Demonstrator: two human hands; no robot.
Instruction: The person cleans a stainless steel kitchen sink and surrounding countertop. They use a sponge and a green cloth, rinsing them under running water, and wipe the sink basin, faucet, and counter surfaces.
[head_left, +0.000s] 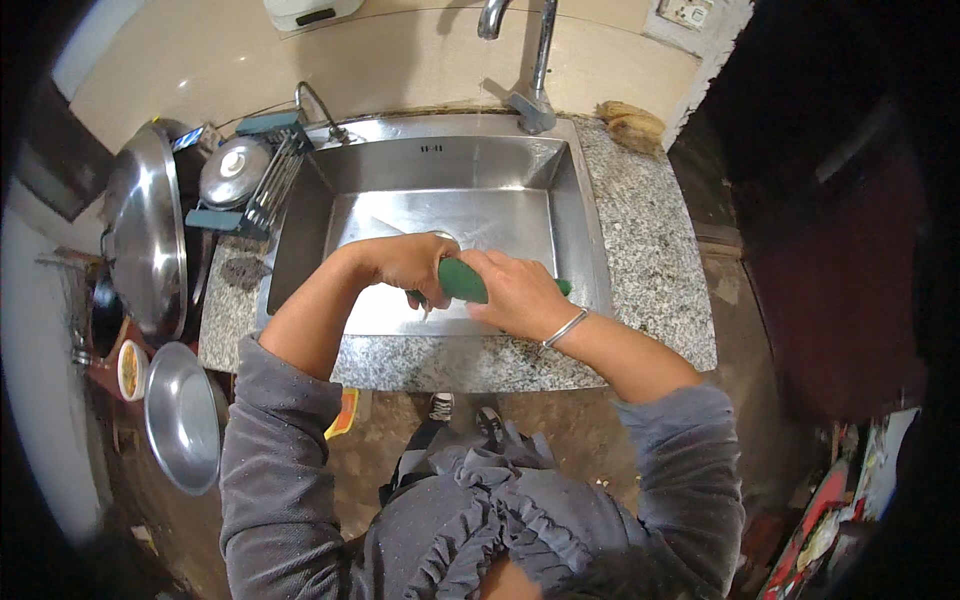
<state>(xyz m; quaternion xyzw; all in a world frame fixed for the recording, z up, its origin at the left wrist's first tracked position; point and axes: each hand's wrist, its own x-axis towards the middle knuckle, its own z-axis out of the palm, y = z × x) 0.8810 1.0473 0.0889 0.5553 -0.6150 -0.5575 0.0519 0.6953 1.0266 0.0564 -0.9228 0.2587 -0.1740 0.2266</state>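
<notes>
Above the near part of a stainless steel sink (442, 169), my right hand (517, 292) is closed around a long green vegetable (461, 280), perhaps a cucumber. One end shows between the two hands, and the other tip pokes out beyond my right wrist side. My left hand (412, 266) is curled at the vegetable's left end, with a small dark-handled tool (415, 297) partly showing under its fingers. The fingers hide most of that tool, so its kind is unclear. A chrome tap (491, 21) stands at the sink's back rim.
A dish rack (217, 219) with a lidded metal pot (234, 171) stands left of the sink, beside a large steel lid (146, 232). A metal basin (182, 416) and a bowl of food (132, 370) are lower left. Brownish bananas (631, 126) lie on the granite counter (652, 247).
</notes>
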